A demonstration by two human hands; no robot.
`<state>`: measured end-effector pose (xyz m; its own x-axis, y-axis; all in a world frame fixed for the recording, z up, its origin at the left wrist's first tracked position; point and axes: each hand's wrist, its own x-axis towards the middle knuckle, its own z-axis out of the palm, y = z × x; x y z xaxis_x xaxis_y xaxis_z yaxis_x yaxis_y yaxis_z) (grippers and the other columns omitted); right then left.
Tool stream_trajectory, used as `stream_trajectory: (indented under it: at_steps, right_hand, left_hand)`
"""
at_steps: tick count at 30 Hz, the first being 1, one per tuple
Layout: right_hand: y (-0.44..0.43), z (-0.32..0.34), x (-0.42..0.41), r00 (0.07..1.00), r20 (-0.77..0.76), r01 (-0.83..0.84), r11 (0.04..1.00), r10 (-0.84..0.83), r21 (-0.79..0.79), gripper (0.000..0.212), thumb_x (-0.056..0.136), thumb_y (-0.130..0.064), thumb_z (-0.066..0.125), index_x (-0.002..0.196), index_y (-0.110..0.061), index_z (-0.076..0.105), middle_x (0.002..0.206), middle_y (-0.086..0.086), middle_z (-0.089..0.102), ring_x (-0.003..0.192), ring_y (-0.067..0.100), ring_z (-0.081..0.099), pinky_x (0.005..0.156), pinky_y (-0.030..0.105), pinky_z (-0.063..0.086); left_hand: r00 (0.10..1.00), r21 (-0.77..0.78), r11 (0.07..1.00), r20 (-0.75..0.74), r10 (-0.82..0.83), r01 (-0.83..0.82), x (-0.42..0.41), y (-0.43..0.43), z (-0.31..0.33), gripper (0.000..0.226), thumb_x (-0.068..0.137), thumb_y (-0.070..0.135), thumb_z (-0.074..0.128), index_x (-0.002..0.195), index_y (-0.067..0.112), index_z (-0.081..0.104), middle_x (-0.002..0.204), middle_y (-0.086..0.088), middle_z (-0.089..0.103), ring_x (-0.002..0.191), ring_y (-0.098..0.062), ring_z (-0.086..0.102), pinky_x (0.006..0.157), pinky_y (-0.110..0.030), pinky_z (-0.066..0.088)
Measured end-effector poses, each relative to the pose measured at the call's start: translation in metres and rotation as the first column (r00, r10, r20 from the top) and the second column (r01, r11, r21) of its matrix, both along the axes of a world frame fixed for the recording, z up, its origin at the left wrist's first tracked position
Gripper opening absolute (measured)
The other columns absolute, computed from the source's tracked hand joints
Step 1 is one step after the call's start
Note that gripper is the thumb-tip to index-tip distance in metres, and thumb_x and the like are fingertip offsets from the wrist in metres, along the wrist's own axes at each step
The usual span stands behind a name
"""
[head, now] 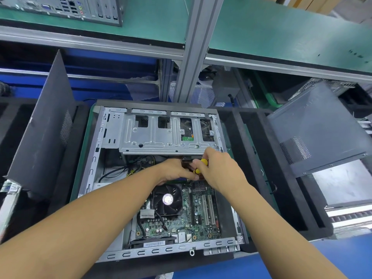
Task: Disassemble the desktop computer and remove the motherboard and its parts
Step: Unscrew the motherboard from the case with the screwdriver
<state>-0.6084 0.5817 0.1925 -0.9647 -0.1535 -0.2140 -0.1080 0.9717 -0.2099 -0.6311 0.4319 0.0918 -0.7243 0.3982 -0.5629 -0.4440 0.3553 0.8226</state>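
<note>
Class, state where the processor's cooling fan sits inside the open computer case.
In the head view, the cooling fan sits on the motherboard near the middle of the case, just below the left hand and left of the white expansion slots.

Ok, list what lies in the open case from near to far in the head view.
Case fan → CPU fan → left hand and right hand level with each other, the right gripping a screwdriver → drive cage.
</note>
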Motion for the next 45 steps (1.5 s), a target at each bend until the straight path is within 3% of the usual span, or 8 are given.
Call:
stream_trajectory:
  at_steps: [7,15,27,31,35,37,39,45]
  right_hand:
    - [0.002,0.0,-0.002,0.995,0.037,-0.091,0.992,0.094,-0.086,0.014,0.093,-0.023,0.054,0.106,-0.023,0.057,0.105,0.005,0.055,0.086,0.021,0.048,0.066,0.03,0.04]
    - [0.0,-0.008,0.003,0.999,0.03,-0.032,0.999,0.033,-0.033,0.036,0.094,-0.053,0.053,0.1,-0.018,0.043,0.089,0.002,0.056,0.076,0.024,0.053,0.058,0.032,0.039]
    - [0.018,0.0,0.003,0.999,-0.021,-0.045,0.985,0.042,-0.168,0.015,0.092,-0.018,0.052,0.106,-0.016,0.058,0.087,0.003,0.06,0.072,0.023,0.051,0.06,0.032,0.042]
    - [0.027,0.009,0.002,0.999,-0.042,-0.013,0.972,0.003,-0.236,0.008,0.09,-0.019,0.053,0.097,-0.019,0.056,0.077,0.002,0.061,0.062,0.018,0.049,0.055,0.031,0.041]
    - [0.031,0.016,0.002,0.995,-0.083,0.022,0.947,-0.051,-0.322,0.002,0.09,-0.023,0.05,0.091,-0.021,0.052,0.07,-0.001,0.059,0.051,0.017,0.047,0.05,0.034,0.045]
    - [0.031,0.018,0.002,0.991,-0.099,0.048,0.932,-0.089,-0.359,0.003,0.09,-0.024,0.049,0.089,-0.022,0.051,0.067,0.001,0.061,0.051,0.022,0.049,0.052,0.039,0.048]
    - [0.031,0.021,0.003,0.987,-0.1,0.076,0.912,-0.127,-0.402,0.003,0.089,-0.026,0.048,0.085,-0.025,0.049,0.064,0.003,0.063,0.055,0.028,0.054,0.053,0.041,0.049]
    - [0.029,0.026,0.009,0.983,-0.096,0.096,0.887,-0.156,-0.453,0.004,0.088,-0.029,0.045,0.084,-0.028,0.046,0.067,0.003,0.068,0.058,0.029,0.06,0.053,0.044,0.051]
  left_hand:
    - [1.0,-0.073,0.997,0.005,0.02,-0.02,0.0,0.0,0.004,0.017,0.073,0.033,0.081,0.061,0.042,0.073,0.084,0.016,0.068,0.09,0.005,0.055,0.073,-0.014,0.036]
    - [1.0,-0.07,0.997,-0.017,-0.021,0.02,-0.001,-0.002,0.004,0.026,0.073,0.029,0.083,0.057,0.045,0.07,0.058,0.028,0.063,0.054,0.018,0.055,0.048,-0.001,0.035]
    - [0.979,-0.293,0.956,-0.199,-0.048,-0.013,0.0,-0.007,-0.001,0.039,0.09,0.003,0.049,0.088,0.035,0.07,0.065,0.022,0.058,0.061,0.001,0.047,0.046,-0.007,0.032]
    - [0.913,-0.346,0.916,-0.269,-0.305,0.204,0.004,-0.01,0.0,0.042,0.084,0.008,0.053,0.107,0.04,0.068,0.122,0.009,0.064,0.097,-0.016,0.066,0.083,-0.024,0.052]
    - [0.865,-0.341,0.897,-0.314,-0.392,0.283,0.01,-0.012,0.006,0.047,0.082,0.023,0.062,0.124,0.045,0.061,0.136,0.004,0.06,0.064,-0.003,0.062,0.073,-0.028,0.053]
    - [0.848,-0.373,0.882,-0.328,-0.416,0.288,0.012,-0.013,0.007,0.043,0.082,0.036,0.068,0.123,0.046,0.062,0.141,0.009,0.055,0.099,-0.003,0.063,0.1,-0.04,0.045]
    - [0.844,-0.403,0.876,-0.344,-0.412,0.264,0.016,-0.014,0.008,0.044,0.08,0.049,0.073,0.123,0.042,0.064,0.135,0.015,0.057,0.124,-0.01,0.051,0.114,-0.052,0.03]
    - [0.91,-0.195,0.973,-0.37,-0.187,0.121,0.022,-0.014,0.008,0.029,0.076,0.051,0.08,0.101,0.038,0.076,0.089,0.023,0.072,0.09,-0.003,0.067,0.093,-0.033,0.05]
